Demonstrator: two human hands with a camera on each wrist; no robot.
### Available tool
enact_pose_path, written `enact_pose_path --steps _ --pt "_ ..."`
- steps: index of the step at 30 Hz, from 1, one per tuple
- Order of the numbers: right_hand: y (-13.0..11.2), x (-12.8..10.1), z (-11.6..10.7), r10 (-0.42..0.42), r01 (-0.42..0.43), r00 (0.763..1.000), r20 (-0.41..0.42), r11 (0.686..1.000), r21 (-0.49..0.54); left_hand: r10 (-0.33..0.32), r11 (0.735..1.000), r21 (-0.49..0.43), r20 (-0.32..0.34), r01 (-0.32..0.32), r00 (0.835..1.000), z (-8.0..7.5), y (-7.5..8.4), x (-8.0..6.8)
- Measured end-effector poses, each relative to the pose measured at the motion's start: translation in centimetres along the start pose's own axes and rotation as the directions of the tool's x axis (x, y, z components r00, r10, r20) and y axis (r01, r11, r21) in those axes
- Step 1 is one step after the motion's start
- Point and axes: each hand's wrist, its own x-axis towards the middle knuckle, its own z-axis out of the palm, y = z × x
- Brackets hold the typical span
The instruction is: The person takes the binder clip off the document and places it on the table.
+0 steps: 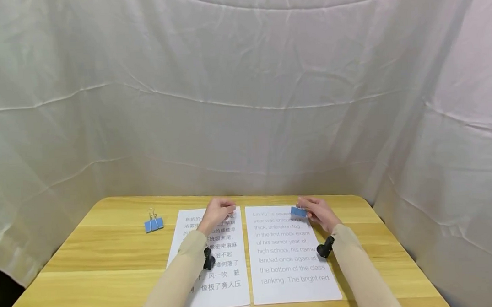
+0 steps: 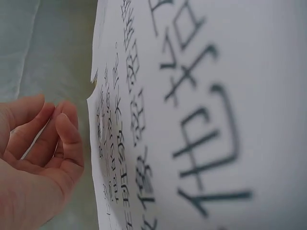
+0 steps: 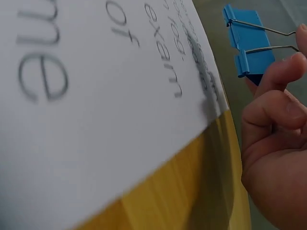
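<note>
My right hand (image 1: 320,213) grips a blue binder clip (image 3: 259,40) by its wire handles. In the head view the clip overlaps the top of the sheet of English text (image 1: 295,292). The right wrist view shows its blue body pointing away from the fingers, past the paper's edge. Over the top right part of the stack of Chinese text (image 1: 223,297), my left hand (image 1: 214,214) hovers with fingers loosely bent. Nothing shows between that thumb and fingers (image 2: 69,139). My left forearm covers part of the printed lines.
A second blue binder clip (image 1: 153,225) lies on the wooden table (image 1: 106,255), left of the Chinese pages, handles pointing back. The two paper stacks lie side by side with a narrow gap. Pale cloth (image 1: 243,89) hangs behind the table and along both sides.
</note>
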Motion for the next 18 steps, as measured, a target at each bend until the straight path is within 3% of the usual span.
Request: enact_pose_path --steps 8,18 --pt "0.5 -0.7 -2.2 0.032 -0.033 0.999 -0.017 0.996 -0.083 -0.032 0.999 -0.030 -0.007 0.032 0.999 -0.3 0.1 -0.6" --pt "1.1 -1.1 -3.4 0.071 -0.074 0.996 -0.051 0.995 -0.065 -0.044 0.997 -0.068 -0.003 0.044 0.999 -0.8 0.1 -0.9"
